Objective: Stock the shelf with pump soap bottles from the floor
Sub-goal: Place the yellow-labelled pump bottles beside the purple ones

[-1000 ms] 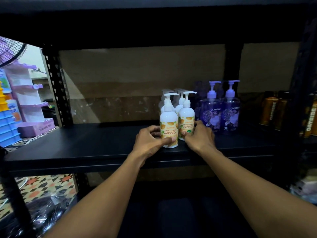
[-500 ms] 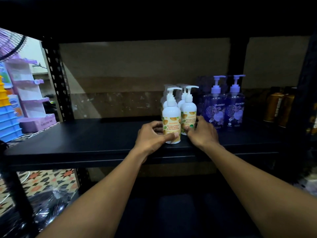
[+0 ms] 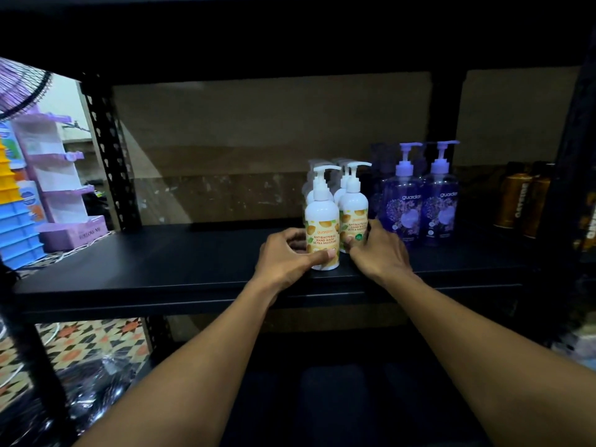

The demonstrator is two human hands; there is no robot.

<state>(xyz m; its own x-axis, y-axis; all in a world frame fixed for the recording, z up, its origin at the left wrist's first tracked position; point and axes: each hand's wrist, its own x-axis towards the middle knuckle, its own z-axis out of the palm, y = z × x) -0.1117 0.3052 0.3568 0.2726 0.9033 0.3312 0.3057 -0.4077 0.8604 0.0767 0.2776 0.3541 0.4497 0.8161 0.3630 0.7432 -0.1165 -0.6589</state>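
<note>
Standing bottles: left white bottle (image 3: 322, 221) and right white bottle (image 3: 355, 214) are sitting side by side near the shelf (image 3: 161, 266) front edge.
Left hand (image 3: 285, 258): thumb and fingers are pinching left white bottle's base.
Right hand (image 3: 382, 253): fingers are curling round right white bottle.
Room: bare board is stretching leftward; purple bottles (image 3: 419, 211) are crowding just right.

Far left, a purple fan (image 3: 19, 85), a lilac tiered plastic organiser (image 3: 54, 175) beside stacked blue trays (image 3: 17, 233) topped by yellow trays (image 3: 8, 179); far right, gold-brown spray cans (image 3: 516, 198) standing upright in shadow; low left, patterned floor tiles (image 3: 96, 343) with a crumpled black plastic bag (image 3: 93, 382).
</note>
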